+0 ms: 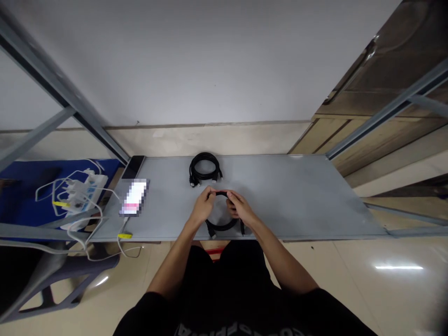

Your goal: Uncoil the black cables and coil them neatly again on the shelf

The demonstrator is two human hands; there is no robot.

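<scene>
Two coiled black cables on the grey surface point(297, 196): the near cable point(221, 226) gripped by fingers of left hand point(202, 207) and right hand point(241, 209); the second cable point(205, 169) lies beyond it.

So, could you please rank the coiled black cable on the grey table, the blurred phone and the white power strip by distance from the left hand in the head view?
1. Coiled black cable, just beyond the left hand.
2. Blurred phone, to its left on the grey table.
3. White power strip, far left, off the table.

No legible text, label, brand or number found. White lettering on the black shirt point(224, 329) is cut off at the frame edge and unreadable.
</scene>
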